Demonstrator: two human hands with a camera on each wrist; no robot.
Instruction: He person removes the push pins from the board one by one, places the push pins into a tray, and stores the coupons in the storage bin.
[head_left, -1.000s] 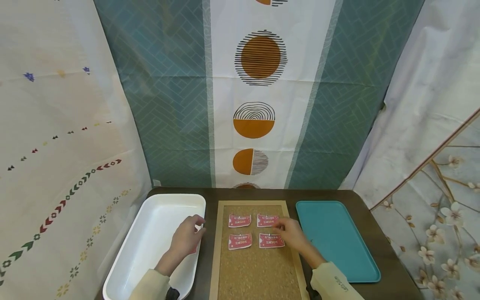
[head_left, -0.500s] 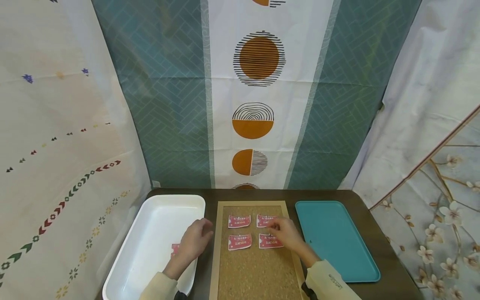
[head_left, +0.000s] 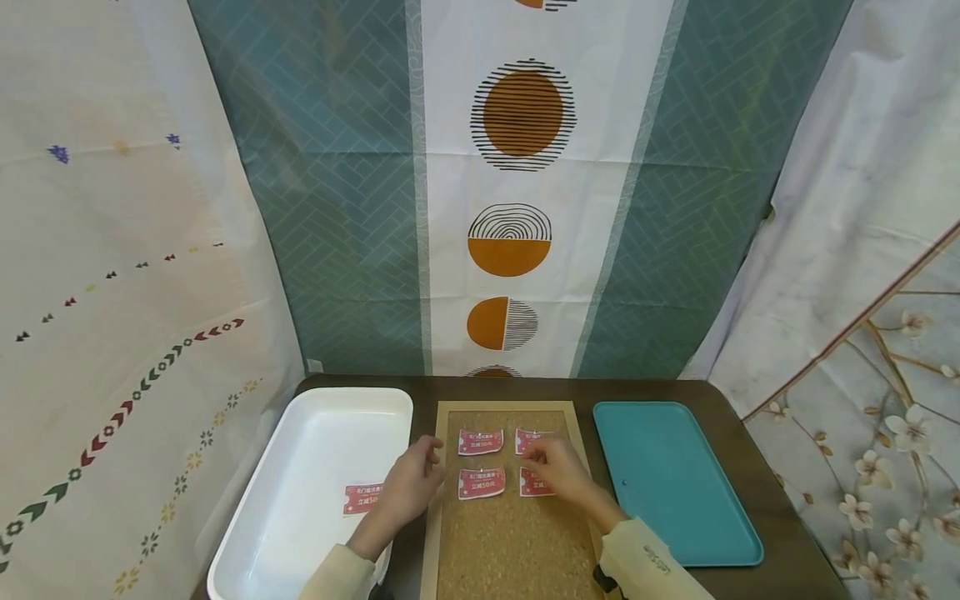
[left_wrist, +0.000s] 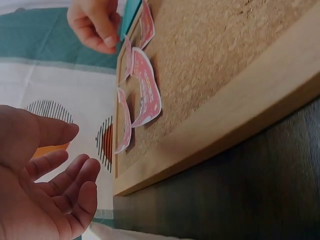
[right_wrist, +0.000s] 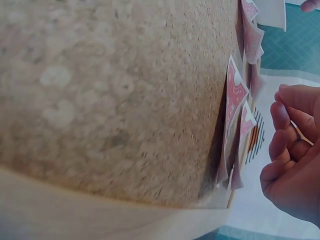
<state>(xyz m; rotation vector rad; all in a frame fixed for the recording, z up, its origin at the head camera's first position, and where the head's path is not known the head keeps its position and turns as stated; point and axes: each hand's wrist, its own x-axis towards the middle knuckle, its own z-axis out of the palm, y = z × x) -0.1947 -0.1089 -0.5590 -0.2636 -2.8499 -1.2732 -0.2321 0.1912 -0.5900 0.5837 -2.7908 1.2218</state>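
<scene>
My left hand (head_left: 411, 483) hovers over the gap between the white tray (head_left: 307, 454) and the corkboard (head_left: 517, 546), its fingers loosely bent with nothing in them. Over the board's right half, my right hand (head_left: 562, 471) has thumb and index fingertips close together; nothing shows between them. Several red coupons hang on the board in two rows: upper left (head_left: 480, 442), lower left (head_left: 482, 483), upper right (head_left: 528, 439) and lower right (head_left: 532, 483), the right pair partly covered by my right hand. Another coupon (head_left: 362, 498) lies in the white tray, partly behind my left wrist.
A teal tray (head_left: 690, 500) lies right of the board, with a tiny dark object (head_left: 626, 482) in it. The board's raised wooden frame (left_wrist: 220, 147) edges the cork. Patterned cloths hang behind the dark table (head_left: 780, 533) and at both sides.
My left hand has moved right, out from over the white tray towards the board, uncovering more of the coupon there. My right hand has shifted slightly left over the right-hand coupons.
</scene>
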